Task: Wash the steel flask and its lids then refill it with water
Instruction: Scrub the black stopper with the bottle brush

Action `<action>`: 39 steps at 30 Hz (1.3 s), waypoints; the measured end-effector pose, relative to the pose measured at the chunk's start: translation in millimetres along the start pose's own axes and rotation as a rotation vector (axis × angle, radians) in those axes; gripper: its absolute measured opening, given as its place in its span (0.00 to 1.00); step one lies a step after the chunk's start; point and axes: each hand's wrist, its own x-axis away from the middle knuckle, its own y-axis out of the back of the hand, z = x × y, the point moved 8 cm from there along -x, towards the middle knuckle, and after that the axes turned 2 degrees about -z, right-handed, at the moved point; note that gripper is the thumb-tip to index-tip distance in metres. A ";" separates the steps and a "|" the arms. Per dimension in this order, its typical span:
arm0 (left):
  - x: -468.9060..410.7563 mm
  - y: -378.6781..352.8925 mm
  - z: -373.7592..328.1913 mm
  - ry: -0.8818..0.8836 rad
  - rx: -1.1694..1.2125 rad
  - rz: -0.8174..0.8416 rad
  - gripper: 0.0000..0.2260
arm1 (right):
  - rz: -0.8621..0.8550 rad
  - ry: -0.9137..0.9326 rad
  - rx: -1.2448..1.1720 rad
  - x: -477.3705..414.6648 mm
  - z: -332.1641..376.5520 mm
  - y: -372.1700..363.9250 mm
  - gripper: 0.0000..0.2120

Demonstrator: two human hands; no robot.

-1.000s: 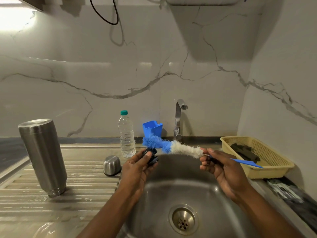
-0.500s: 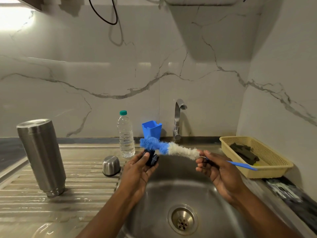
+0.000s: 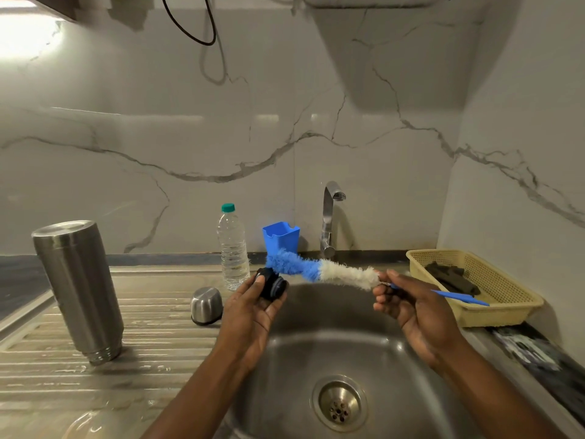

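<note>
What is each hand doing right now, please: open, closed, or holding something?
Left hand: closed, holding the dark lid.
Right hand: closed, holding the bottle brush by its handle.

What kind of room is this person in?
Probably a home kitchen: a steel sink with a tap, a ribbed draining board, and a bottle brush held to a flask lid over the basin.

Blue-and-white brush [image 3: 319,270], yellow basket [image 3: 506,307]
</note>
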 end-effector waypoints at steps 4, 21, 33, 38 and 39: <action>2.6 -2.2 3.8 0.015 -0.031 0.000 0.14 | 0.016 -0.033 0.002 1.7 -10.7 -0.9 0.13; -1.0 10.3 -11.4 -0.072 -0.121 -0.114 0.14 | -0.023 -0.013 -0.001 0.1 -3.7 5.9 0.12; 0.5 12.4 1.6 -0.031 -0.156 -0.141 0.10 | 0.049 0.021 0.098 5.1 -10.5 -9.7 0.12; 0.9 8.2 -2.2 -0.049 -0.123 -0.139 0.12 | 0.040 0.058 0.110 2.8 -1.5 -3.4 0.12; 0.8 9.3 -1.0 -0.042 -0.116 -0.140 0.13 | 0.045 0.058 0.112 3.1 -2.0 -2.6 0.12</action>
